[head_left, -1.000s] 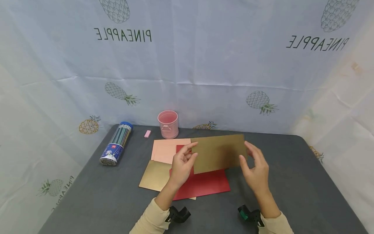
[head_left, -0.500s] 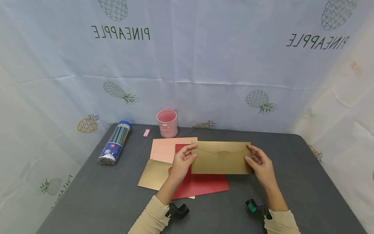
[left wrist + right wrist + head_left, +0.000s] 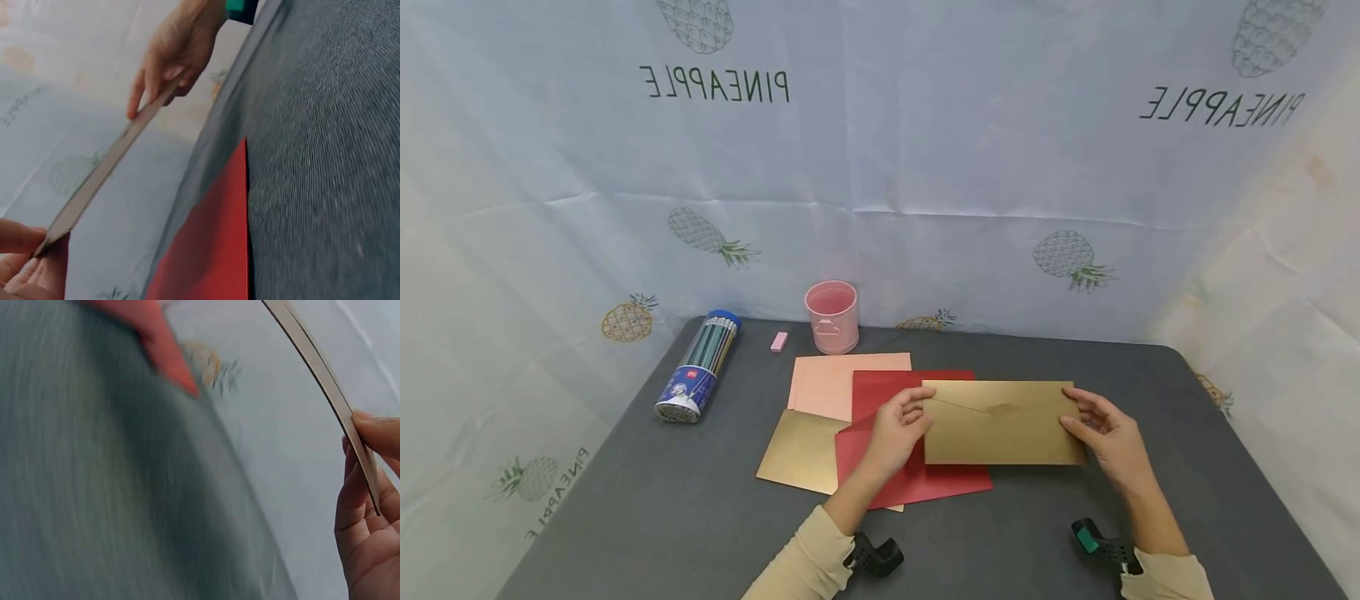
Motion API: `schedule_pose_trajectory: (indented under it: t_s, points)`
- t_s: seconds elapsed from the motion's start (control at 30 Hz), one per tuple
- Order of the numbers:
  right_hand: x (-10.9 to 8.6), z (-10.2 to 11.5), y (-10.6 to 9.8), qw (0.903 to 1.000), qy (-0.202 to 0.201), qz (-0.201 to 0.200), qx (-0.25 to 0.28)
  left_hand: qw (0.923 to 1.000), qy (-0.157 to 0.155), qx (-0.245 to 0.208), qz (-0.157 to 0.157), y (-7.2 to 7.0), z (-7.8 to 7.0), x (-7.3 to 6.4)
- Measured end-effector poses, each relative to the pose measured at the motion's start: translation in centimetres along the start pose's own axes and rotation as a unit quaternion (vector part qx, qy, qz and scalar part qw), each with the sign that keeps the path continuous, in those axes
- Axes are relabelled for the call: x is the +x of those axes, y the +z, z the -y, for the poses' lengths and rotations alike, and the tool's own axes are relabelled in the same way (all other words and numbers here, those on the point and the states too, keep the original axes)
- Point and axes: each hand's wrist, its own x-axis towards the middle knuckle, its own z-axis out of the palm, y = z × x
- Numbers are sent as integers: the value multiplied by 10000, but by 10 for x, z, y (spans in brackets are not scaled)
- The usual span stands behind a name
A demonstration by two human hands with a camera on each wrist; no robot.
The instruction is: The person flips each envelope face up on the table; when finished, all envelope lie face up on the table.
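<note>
Both hands hold a gold envelope (image 3: 1000,425) by its two short ends, raised above the table, its flap side facing the head camera. The left hand (image 3: 898,429) pinches the left end between thumb and fingers. At the opposite end, the right hand (image 3: 1105,433) pinches it the same way. In the left wrist view the envelope (image 3: 103,165) appears edge-on, stretched between the hands. The right wrist view shows its edge (image 3: 328,394) slightly bowed. Beneath and to the left lie red envelopes (image 3: 955,492), partly hidden by the held envelope and the left arm.
A second gold envelope (image 3: 801,450) and a pale pink one (image 3: 823,387) lie left of the red ones. Further back stand a pink bucket (image 3: 833,321), a small pink eraser (image 3: 778,342) and a lying tub of pencils (image 3: 698,367). A patterned curtain (image 3: 895,167) hangs behind the dark table.
The right hand, apart from the envelope's right end at first, has come to pinch it. The envelope has turned flap side to view, then moved right and nearer with both hands.
</note>
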Motion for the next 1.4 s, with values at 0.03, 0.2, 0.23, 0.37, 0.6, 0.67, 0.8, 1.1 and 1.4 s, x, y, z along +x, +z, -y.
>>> schedule_pose_trajectory:
  t_s: [0.03, 0.2, 0.23, 0.37, 0.6, 0.67, 0.8, 1.1, 1.4]
  points:
    - [0, -4, -7, 10000, 28, -1, -93, 9999, -98, 92, 29, 6, 0, 3]
    - [8, -26, -43, 9985, 341, -18, -422, 9985, -378, 386, 77, 44, 2, 34]
    - [11, -30, -51, 9978, 421, -16, -518, 9983, -395, 414, 64, 52, 3, 41]
    - [23, -45, -79, 9939, 724, -16, -829, 9971, -484, 588, -41, 86, 9, 69]
    - [34, -72, -109, 9808, 1348, 247, -1387, 9922, -845, 901, -171, 128, 35, 91]
    - [35, -79, -113, 9770, 1482, 330, -1497, 9907, -927, 994, -108, 135, 40, 95]
    - [43, -89, -116, 9731, 1549, 320, -1675, 9863, -909, 1376, 51, 143, 44, 103]
    - [57, -100, -112, 9667, 1254, -45, -2231, 9707, -639, 2305, 237, 151, 66, 127]
    - [58, -106, -112, 9629, 1557, 33, -2204, 9477, -910, 3017, 516, 154, 50, 121]
